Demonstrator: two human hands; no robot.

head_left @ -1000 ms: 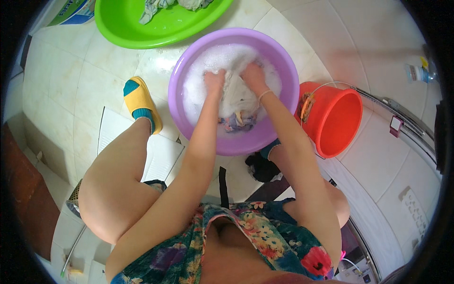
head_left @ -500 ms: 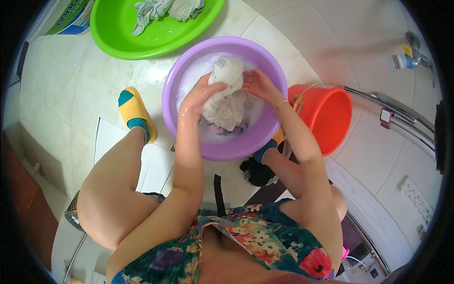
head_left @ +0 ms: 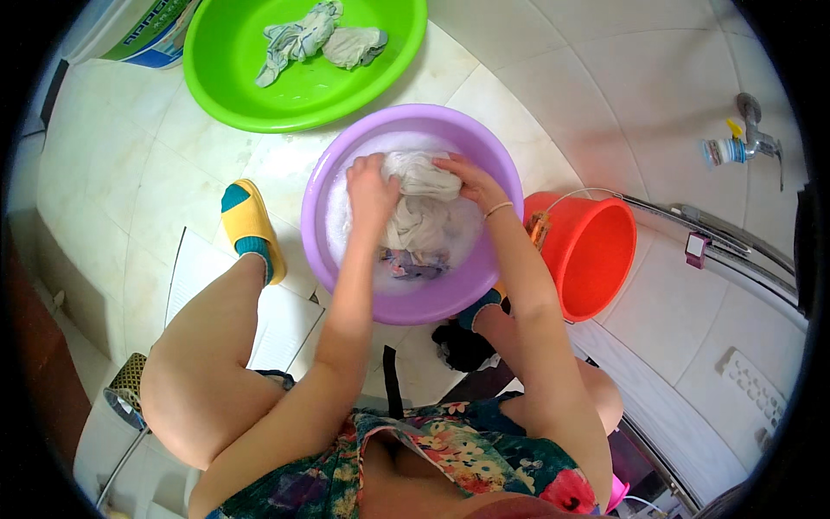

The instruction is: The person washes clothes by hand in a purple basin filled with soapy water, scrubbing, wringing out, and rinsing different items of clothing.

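Observation:
A purple basin of sudsy water stands on the floor before me. Inside it, a wet white cloth lies bunched between my hands. My left hand is closed at the cloth's left end, its thumb against the fabric and its fingertips partly hidden. At the right end, my right hand grips the cloth with its fingers over the top. Greyish-white fabric spreads below the bunch, and a patterned dark piece of cloth shows in the suds nearest me.
Beyond it sits a green basin with two pieces of wet laundry. An orange bucket tilts at the right beside my foot. A tap juts from the right wall. Black cloth lies under the basin's near side.
The white cloth, held up and hanging before, is now lower and bunched sideways in the basin. My hands have moved apart to its two ends. The whole view has shifted slightly.

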